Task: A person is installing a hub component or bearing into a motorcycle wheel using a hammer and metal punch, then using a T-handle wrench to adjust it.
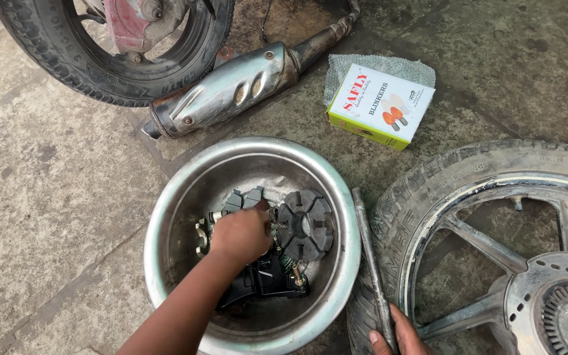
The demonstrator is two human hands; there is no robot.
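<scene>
From the head camera, the left hand [241, 235] reaches into the round steel basin [165, 217], fingers closed among dark brake parts [264, 276] beside a black rubber damper [305, 223]. The right hand [399, 335] clamps a grey metal rod [371, 263], which runs near-vertical between basin and detached wheel [494, 243].

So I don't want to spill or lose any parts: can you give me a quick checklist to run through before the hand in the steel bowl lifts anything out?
1. Round steel bowl flat on the stone floor: ok.
2. Left hand inside the bowl, over the parts: ok.
3. What its fingers actually grip: cannot tell, the hand hides it.
4. Black ribbed rubber damper lying free beside the hand: ok.
5. Right hand on the long grey metal rod against the loose wheel's tyre: ok.
6. Yellow and white cardboard box apart from the bowl: ok.
</scene>
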